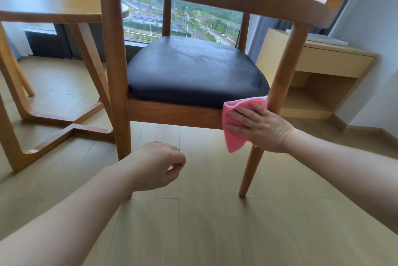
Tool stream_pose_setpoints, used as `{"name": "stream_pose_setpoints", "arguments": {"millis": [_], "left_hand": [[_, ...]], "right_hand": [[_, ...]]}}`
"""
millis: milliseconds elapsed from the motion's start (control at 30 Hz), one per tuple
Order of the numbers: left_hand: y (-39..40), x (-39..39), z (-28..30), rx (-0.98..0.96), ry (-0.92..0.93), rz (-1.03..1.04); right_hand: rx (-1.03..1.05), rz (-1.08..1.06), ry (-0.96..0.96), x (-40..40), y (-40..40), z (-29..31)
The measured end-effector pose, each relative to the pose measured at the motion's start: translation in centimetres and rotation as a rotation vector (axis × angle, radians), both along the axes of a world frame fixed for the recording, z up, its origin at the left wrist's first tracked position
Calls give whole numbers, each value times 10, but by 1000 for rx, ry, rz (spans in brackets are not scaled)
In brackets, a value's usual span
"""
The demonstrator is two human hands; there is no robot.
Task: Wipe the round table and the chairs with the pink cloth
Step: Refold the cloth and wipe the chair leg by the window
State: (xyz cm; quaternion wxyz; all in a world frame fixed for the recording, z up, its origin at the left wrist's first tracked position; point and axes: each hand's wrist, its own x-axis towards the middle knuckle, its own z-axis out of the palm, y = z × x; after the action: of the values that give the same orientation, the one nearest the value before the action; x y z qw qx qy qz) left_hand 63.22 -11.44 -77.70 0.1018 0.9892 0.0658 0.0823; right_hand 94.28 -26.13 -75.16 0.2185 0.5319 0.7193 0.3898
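Both forearms are bare to the frame's edge, no sleeves showing. The left hand point(158, 164) and right hand point(261, 129) wear no gloves, rings or watch.

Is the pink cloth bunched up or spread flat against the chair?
Mostly spread flat: the right hand presses the pink cloth against the wooden chair's seat rail, one corner hanging loose below.

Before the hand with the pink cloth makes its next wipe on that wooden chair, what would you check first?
1. Pink cloth flat under right hand, straight fingers pressing: ok.
2. Cloth touches the wooden chair's seat rail: ok.
3. Right front chair leg beside the cloth, path down it free: ok.
4. Left hand holds nothing, clear of the chair: ok.
5. Black leather seat cushion already wiped: cannot tell.
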Motion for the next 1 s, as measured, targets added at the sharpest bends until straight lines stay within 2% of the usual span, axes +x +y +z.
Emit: {"name": "stream_pose_setpoints", "arguments": {"millis": [333, 700, 1000], "left_hand": [[28, -50, 1, -3, -11, 59], [60, -116, 20, -44, -71, 216], [77, -165, 24, -69, -92, 305]], "right_hand": [[60, 58, -117, -26, 33, -5], [124, 71, -187, -123, 137, -27], [125, 185, -44, -159, 168, -22]]}}
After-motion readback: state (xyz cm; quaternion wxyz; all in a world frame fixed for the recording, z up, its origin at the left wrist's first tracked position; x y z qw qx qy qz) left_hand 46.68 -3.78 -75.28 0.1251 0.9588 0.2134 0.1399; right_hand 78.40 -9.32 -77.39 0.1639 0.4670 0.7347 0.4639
